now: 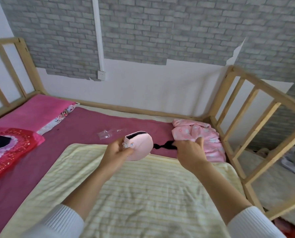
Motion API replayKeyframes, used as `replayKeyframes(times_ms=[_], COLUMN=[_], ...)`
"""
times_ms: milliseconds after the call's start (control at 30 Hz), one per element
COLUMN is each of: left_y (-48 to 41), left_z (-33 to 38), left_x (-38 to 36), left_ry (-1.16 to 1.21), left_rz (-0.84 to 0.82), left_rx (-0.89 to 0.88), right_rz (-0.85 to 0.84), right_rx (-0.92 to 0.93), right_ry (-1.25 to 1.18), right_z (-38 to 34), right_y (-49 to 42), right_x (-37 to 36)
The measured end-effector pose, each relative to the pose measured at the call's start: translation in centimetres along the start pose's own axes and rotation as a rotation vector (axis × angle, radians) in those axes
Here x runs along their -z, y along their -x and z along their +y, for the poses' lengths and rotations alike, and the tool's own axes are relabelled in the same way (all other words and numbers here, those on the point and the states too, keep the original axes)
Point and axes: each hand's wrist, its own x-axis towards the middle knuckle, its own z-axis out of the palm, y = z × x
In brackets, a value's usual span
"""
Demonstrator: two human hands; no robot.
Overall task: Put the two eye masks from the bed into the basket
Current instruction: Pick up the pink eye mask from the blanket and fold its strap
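A pink eye mask (140,146) with a black edge is held above the bed, folded over. My left hand (116,149) grips its left end. Its black strap (164,146) stretches to the right, and my right hand (188,148) pinches the strap's far end. A second eye mask is not recognisable in view, and no basket shows.
A yellow striped blanket (139,194) covers the near part of the maroon bedsheet (84,124). Pink pyjamas (200,136) lie at the right, a clear plastic wrapper (108,133) in the middle, a red cushion (11,148) and pink pillow (35,110) at the left. Wooden rails (256,121) fence the bed.
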Motion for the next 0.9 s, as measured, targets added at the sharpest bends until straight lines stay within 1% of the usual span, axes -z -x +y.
replayKeyframes(times_ms=[33,100,133,167,200,233,267,300,333,367,400,433,467,500,533,600,667,700,800,833,900], left_y=[-0.1,-0.2,-0.2,-0.1,0.0,0.1,0.2,0.4,0.5,0.6,0.8,0.9,1.1,1.3,1.5,1.9,2.6,3.1,5.6,6.6,8.7], left_z=[-0.1,-0.2,-0.2,-0.3,-0.3,-0.3,-0.3,-0.4,-0.4,-0.4,-0.3,-0.2,0.1,0.4,0.8,0.9,1.0,1.0,1.2,1.3,2.0], left_x=[0.1,0.3,0.2,0.2,0.2,0.2,0.2,0.2,0.2,0.1,0.1,0.1,0.1,0.2,0.3,0.8,1.3,1.5,2.1,2.4,2.9], left_ry=[-0.010,-0.016,-0.003,0.010,0.019,0.020,0.025,0.032,0.051,0.062,0.068,0.052,0.036,0.025,0.032,0.051,0.043,0.031,0.005,0.000,-0.065], left_rz=[0.013,0.038,0.044,0.044,0.039,0.035,0.032,0.034,0.035,0.028,0.009,-0.026,-0.072,-0.119,-0.163,-0.194,-0.130,-0.049,0.301,0.359,0.332], left_rx=[0.004,0.013,0.016,0.017,0.016,0.015,0.019,0.031,0.055,0.078,0.089,0.081,0.074,0.068,0.068,0.095,0.136,0.139,0.106,0.069,0.038], right_rz=[-0.159,-0.573,-0.747,-0.835,-0.844,-0.786,-0.657,-0.477,-0.291,-0.135,-0.028,0.012,-0.006,-0.044,-0.069,-0.063,-0.022,0.006,0.034,0.022,0.002], right_rx=[0.016,0.108,0.176,0.225,0.245,0.239,0.185,0.132,0.091,0.058,0.039,0.040,0.050,0.059,0.068,0.117,0.156,0.170,0.244,0.283,0.369], right_ry=[-0.080,-0.526,-0.745,-0.944,-1.163,-1.419,-1.655,-1.809,-1.816,-1.680,-1.453,-1.239,-1.088,-1.010,-0.982,-0.957,-0.932,-0.906,-0.752,-0.713,-0.651], right_z=[0.2,0.2,-0.1,-0.5,-0.8,-1.2,-1.7,-1.9,-2.3,-2.7,-3.2,-3.7,-4.2,-4.7,-5.0,-5.4,-5.9,-6.3,-7.6,-8.3,-9.9], right_y=[0.0,0.4,0.7,1.0,1.2,1.2,1.1,0.9,0.8,0.5,0.3,0.1,0.1,0.1,0.1,0.0,0.1,0.3,1.1,1.5,2.3], right_x=[0.2,0.7,1.2,1.6,1.7,1.6,1.8,1.6,1.5,1.4,1.3,1.0,0.8,0.8,0.9,1.2,1.3,1.3,1.1,1.1,0.8])
